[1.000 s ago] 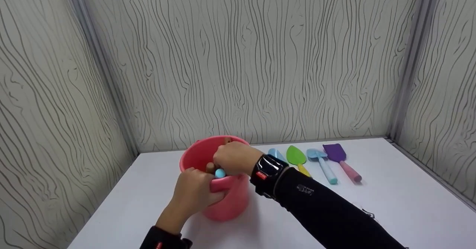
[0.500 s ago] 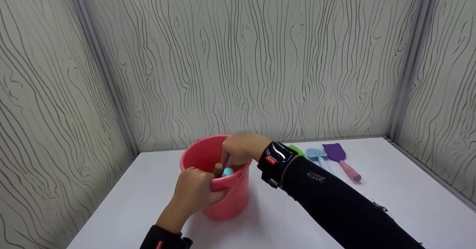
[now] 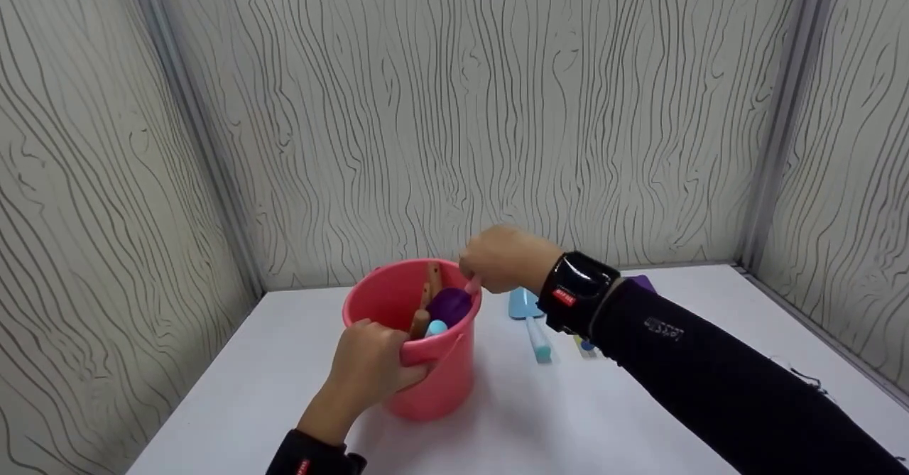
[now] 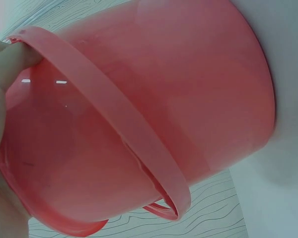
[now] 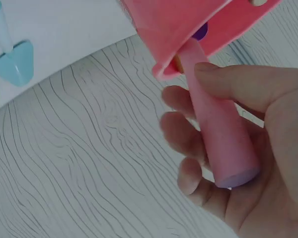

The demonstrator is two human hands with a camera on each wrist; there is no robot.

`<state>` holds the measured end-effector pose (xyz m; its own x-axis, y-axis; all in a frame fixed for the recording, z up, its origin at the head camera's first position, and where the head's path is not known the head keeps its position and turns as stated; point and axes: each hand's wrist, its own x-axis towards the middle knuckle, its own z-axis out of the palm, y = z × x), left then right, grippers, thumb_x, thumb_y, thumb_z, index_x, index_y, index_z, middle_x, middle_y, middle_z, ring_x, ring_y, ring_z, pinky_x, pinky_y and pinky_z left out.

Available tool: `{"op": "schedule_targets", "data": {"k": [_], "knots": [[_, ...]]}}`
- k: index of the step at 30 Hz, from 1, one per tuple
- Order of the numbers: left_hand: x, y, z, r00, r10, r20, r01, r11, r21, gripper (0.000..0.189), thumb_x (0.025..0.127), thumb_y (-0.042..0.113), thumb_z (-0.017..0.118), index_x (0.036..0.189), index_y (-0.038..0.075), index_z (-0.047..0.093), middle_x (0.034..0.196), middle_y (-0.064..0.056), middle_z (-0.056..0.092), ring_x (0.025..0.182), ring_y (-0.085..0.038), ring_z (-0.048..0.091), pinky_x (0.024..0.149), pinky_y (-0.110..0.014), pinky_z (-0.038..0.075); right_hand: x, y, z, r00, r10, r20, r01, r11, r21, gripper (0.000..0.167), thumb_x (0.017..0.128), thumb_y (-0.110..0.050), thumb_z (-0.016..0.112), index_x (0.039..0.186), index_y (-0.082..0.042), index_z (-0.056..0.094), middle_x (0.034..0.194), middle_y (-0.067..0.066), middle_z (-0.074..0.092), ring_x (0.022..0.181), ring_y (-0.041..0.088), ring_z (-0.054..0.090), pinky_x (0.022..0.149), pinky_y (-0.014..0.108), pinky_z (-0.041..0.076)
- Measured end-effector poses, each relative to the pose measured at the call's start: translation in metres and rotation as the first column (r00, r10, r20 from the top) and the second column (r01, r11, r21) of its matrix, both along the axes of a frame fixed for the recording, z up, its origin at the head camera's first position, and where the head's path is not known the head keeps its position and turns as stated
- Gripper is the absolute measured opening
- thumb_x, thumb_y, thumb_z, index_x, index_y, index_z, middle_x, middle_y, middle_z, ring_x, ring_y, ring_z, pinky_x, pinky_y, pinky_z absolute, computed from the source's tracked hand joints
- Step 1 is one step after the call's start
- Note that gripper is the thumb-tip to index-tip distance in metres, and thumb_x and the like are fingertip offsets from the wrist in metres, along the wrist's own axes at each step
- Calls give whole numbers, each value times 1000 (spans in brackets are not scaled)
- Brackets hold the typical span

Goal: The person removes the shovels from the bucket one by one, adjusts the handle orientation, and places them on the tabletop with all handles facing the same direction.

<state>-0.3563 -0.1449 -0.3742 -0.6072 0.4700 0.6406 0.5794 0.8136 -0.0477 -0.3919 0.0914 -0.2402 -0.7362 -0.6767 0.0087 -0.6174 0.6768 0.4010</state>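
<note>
A pink bucket (image 3: 431, 393) stands on the white table. My left hand (image 3: 373, 365) grips its near rim, together with the bucket's handle (image 4: 104, 101). Over the right side of the bucket, my right hand (image 3: 508, 258) holds a toy shovel by its pink handle (image 5: 221, 129), fingers and thumb wrapped round it. The shovel's purple blade (image 3: 449, 309) is still inside, below the rim. Also in the bucket are wooden-handled tools, one with a round brown handle end (image 3: 420, 322), and a light blue handle end (image 3: 437, 328). Their lower parts are hidden.
To the right of the bucket lies a light blue shovel (image 3: 526, 306). Behind my right forearm, parts of a purple blade (image 3: 643, 282) and a yellow handle with a blue end (image 3: 586, 345) show. Patterned wall panels (image 3: 454, 106) enclose the table at the back and sides.
My right hand has risen from inside the bucket towards the upper right, now with the purple shovel in its grasp. The left hand and the bucket have stayed put.
</note>
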Motion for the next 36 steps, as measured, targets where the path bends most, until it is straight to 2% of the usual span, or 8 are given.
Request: {"op": "schedule_targets", "data": {"k": [3,8,11,16,20,25,30,36], "knots": [[0,2,0,1000,3,9,-3,1000,2,40,77,40,93,61,18,63,52,9,51,50,-4,38,58,-24,49,4,3,0,998,24,-62,-19,996,89,14,103,-26,72,111,-19,81,74,0,63,66,15,51,61,25,47],[-1,4,0,1000,-3,16,3,1000,6,38,77,40,93,64,18,65,53,9,53,50,-4,38,61,-25,52,4,17,-3,998,44,49,-45,999,24,42,105,-17,67,146,-29,67,101,2,75,78,18,60,70,27,55],[-2,5,1,1000,-14,-5,14,1000,2,41,76,39,93,62,18,61,52,8,51,50,-5,38,60,-25,50,1,29,0,989,64,132,-53,995,-80,39,109,-16,61,147,-24,66,116,4,77,95,23,69,83,33,59],[-4,7,0,1000,-27,-2,27,1000,10,41,75,37,94,61,18,60,53,8,53,49,-3,40,60,-25,52,-9,55,5,986,93,140,-65,980,-190,35,106,-13,65,140,-18,71,125,6,77,109,26,73,92,38,60],[-4,8,1,1000,-29,13,28,999,21,39,76,37,94,62,18,62,54,8,55,49,-2,43,62,-25,55,-17,80,7,993,40,111,-13,973,-230,40,101,-7,70,140,-18,71,123,7,78,98,22,73,88,36,61],[-3,7,0,1000,-27,7,27,999,22,39,77,37,94,62,18,63,54,8,57,49,-2,44,63,-25,56,-28,115,4,995,-45,85,68,956,-285,39,100,-5,66,138,-14,72,120,10,78,78,16,66,76,33,59],[-2,6,0,1000,-11,16,10,1000,20,40,77,39,93,62,19,63,54,9,56,49,-2,43,63,-26,56,-39,157,-4,984,-148,103,176,914,-365,35,102,-11,64,136,-10,72,120,12,77,87,20,68,79,40,59],[0,5,1,1000,4,14,-4,1000,19,41,77,40,93,61,18,63,54,8,56,49,-3,45,65,-29,58,-51,214,-27,950,-279,138,310,883,-352,32,106,-14,60,132,-1,72,124,22,74,115,45,69,96,61,55]]}}
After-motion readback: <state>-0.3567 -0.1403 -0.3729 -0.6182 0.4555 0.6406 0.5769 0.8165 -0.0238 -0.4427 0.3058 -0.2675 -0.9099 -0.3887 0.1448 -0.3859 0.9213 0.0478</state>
